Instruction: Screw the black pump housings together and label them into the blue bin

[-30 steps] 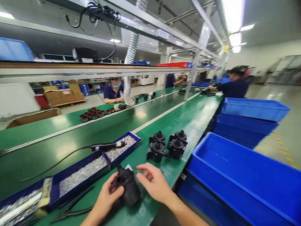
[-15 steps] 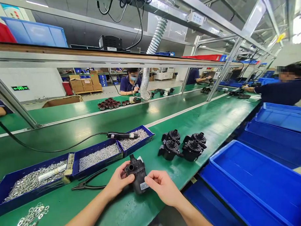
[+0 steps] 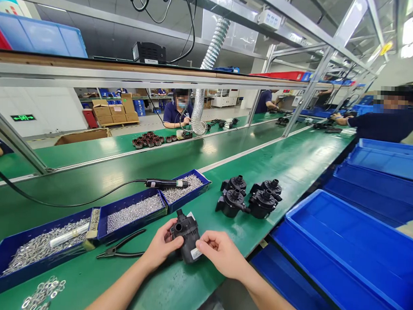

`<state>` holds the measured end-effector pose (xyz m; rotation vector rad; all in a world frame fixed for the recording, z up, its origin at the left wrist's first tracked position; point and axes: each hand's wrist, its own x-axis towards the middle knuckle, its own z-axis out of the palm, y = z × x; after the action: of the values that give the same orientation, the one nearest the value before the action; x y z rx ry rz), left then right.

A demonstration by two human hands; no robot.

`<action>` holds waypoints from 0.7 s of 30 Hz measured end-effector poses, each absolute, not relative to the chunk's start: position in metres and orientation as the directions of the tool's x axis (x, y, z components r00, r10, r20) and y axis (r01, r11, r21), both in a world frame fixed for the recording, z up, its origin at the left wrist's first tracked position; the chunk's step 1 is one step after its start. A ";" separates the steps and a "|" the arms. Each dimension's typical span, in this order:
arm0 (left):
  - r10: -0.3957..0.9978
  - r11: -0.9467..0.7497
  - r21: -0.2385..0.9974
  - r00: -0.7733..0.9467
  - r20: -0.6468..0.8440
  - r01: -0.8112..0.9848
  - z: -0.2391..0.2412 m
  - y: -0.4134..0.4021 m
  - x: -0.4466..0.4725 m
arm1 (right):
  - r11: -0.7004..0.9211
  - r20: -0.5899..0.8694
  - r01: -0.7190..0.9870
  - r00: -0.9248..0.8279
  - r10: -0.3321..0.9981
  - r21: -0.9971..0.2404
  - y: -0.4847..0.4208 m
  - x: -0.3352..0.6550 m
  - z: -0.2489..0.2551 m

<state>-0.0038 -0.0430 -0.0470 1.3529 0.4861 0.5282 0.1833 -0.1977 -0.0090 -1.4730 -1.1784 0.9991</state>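
A black water pump (image 3: 188, 235) with short pipe stubs is tilted over the green bench, in front of me. My left hand (image 3: 164, 244) is closed around its left side, with the thumb across the front. At the pump's right edge, my right hand (image 3: 220, 252) has its fingers curled and its thumb pressed against the housing. Just below that thumb is a white label (image 3: 196, 253) on the pump body; its print is hard to read now. Black-handled pliers (image 3: 122, 247) lie to the left of my left hand.
Several black pumps (image 3: 232, 202) stand right of centre on the green bench (image 3: 230, 237). Blue bins of small metal parts (image 3: 133, 215) line the left, a corded screwdriver (image 3: 166, 184) resting across one. Loose washers (image 3: 44, 291) lie front left. Blue crates (image 3: 352, 250) stand right; co-workers sit beyond.
The pump has turned slightly in my hands, and the label's printed code shows less clearly. My right hand stays at its right edge. The whole view has shifted a little.
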 end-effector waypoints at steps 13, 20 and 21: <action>0.606 0.130 0.988 0.795 -0.010 -0.086 -0.050 -0.041 -0.005 | -0.045 0.052 0.356 0.257 0.965 -0.933 -0.201 0.177 -0.002; 0.589 0.128 0.987 0.808 0.005 -0.099 -0.049 -0.041 -0.005 | 0.156 0.351 0.662 0.172 0.921 -0.734 -0.207 0.178 -0.004; 0.590 0.130 0.986 0.808 0.004 -0.100 -0.049 -0.041 -0.005 | 0.187 0.400 0.712 0.142 0.906 -0.677 -0.208 0.180 -0.006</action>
<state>-0.0046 -0.0414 -0.0492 1.3574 0.4390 0.5251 0.1802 -0.2077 -0.0059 -1.5707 -1.6155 0.2876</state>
